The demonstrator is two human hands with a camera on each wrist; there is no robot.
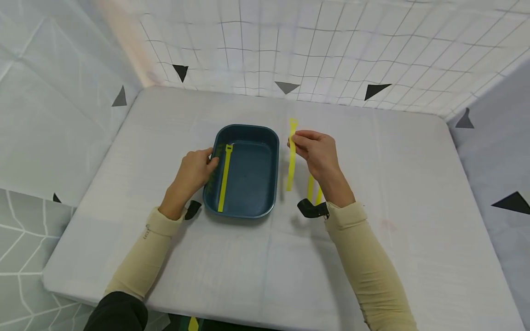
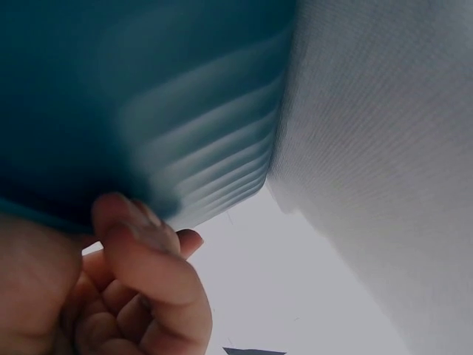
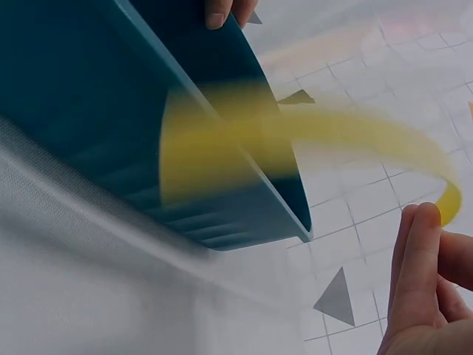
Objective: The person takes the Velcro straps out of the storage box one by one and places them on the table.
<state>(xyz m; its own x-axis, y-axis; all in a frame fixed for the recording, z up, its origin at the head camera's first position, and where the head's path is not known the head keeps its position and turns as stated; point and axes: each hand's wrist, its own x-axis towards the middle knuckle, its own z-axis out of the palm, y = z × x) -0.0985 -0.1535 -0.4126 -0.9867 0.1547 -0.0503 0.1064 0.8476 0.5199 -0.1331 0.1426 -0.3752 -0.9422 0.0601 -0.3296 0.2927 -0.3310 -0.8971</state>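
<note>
A dark blue rectangular tub stands on the table, left of centre in the head view. My left hand holds its left rim, thumb over the edge and fingers against the outer wall, as the left wrist view shows. Inside, along the left wall, lies a yellow strap with a slotted head. Just right of the tub, my right hand pinches another yellow strap between thumb and fingers. That strap looks bent and blurred in the right wrist view.
Two more yellow straps lie on the table, partly hidden under my right wrist. The white table meets a grid-patterned sheet at the back. Dark triangular markers are on the surrounding sheets.
</note>
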